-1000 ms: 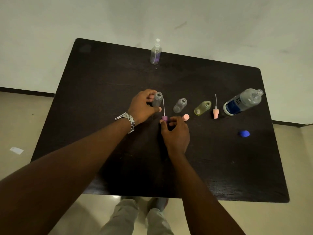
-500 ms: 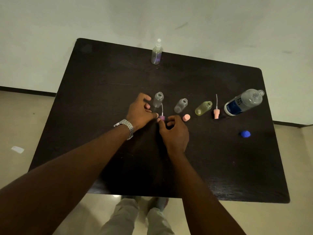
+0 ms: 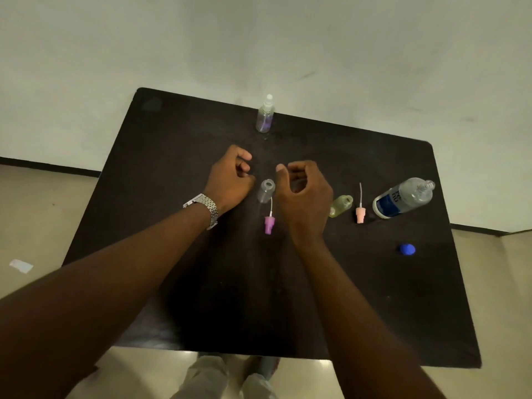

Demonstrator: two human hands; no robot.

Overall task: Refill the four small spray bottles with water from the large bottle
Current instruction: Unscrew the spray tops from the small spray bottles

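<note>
On the dark table an uncapped small clear bottle stands between my hands. A purple spray head with its thin tube lies just in front of it, touched by neither hand. My left hand hovers left of the bottle, loosely curled and empty. My right hand is right of it, fingers curved and apart, holding nothing visible and hiding what lies under it. Further right are a yellowish open bottle, a pink spray head and the large uncapped water bottle.
A capped small spray bottle stands at the table's far edge. A blue cap lies near the right edge. The wall is close behind the table. A paper scrap lies on the floor at left; my legs show below the near edge.
Both hands let go of the purple spray head, now lying on the table, and moved away from me. My right hand now covers the second clear bottle and the pink cap.
</note>
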